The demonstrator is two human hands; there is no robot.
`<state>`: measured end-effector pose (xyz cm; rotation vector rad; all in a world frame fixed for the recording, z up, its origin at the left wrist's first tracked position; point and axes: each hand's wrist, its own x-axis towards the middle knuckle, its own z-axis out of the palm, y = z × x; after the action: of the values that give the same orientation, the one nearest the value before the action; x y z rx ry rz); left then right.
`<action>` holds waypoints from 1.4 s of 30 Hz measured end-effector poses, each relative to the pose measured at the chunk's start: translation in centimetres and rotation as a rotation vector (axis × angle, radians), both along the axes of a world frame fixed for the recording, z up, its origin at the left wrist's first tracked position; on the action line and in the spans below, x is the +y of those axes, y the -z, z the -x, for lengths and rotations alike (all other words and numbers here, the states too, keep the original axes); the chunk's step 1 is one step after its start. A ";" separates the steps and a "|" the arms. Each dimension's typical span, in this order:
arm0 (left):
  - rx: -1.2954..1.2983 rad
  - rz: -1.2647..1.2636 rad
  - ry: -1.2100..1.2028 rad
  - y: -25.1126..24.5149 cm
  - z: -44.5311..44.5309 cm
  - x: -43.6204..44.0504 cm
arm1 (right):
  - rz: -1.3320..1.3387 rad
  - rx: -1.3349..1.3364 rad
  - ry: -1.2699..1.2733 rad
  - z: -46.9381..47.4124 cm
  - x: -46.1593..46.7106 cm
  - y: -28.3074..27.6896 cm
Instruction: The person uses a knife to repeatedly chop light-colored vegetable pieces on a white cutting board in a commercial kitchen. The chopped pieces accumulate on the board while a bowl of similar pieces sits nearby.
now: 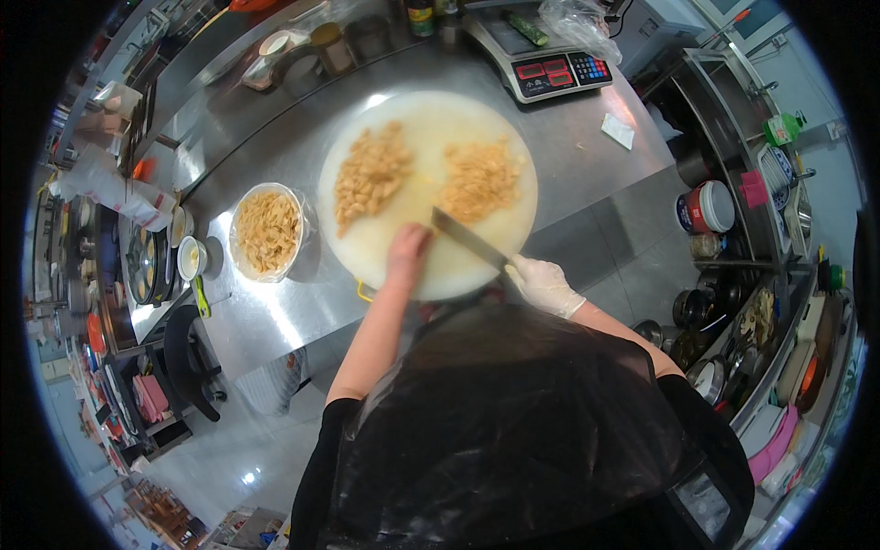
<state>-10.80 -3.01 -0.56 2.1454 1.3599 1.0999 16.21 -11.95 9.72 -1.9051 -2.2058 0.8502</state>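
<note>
My right hand (548,283), in a whitish glove, grips the handle of a kitchen knife (471,238), whose blade slants up and left over a round white cutting board (440,275). Bare and slightly blurred, my left hand (410,249) is at the board's lower middle, left of the blade; its fingers are bent, and whether they hold a piece is hidden. Two piles of pale brown food pieces lie on the board: whole-looking pieces (375,172) on the left, smaller or flatter ones (481,179) on the right, beyond the blade. A plastic-lined bowl (301,234) left of the board holds similar flat pieces.
A digital scale (560,77) with a cucumber piece (528,29) stands at the back right of the steel table (275,323). White paper (617,131) lies near the right edge. Jars (332,48) line the back. Further left are a small white bowl (192,258) and a green-handled tool (201,297).
</note>
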 end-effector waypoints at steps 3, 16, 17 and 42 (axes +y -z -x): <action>0.038 -0.042 0.090 0.1 0.2 0.3 | -0.060 0.021 0.007 -0.1 -0.1 -0.1; -0.006 -0.122 0.062 0.2 0.3 0.0 | -0.205 -0.082 -0.138 0.5 -0.2 -0.7; -0.019 -0.120 0.061 0.3 0.2 0.0 | -0.174 -0.103 -0.137 0.5 -0.2 -0.7; -0.013 -0.138 0.074 0.4 0.4 -0.3 | -0.019 -0.037 -0.073 1.3 0.0 1.0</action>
<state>-11.15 -3.28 -0.95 2.2624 1.2201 1.2083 14.92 -11.95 8.74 -1.8568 -2.3093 0.8086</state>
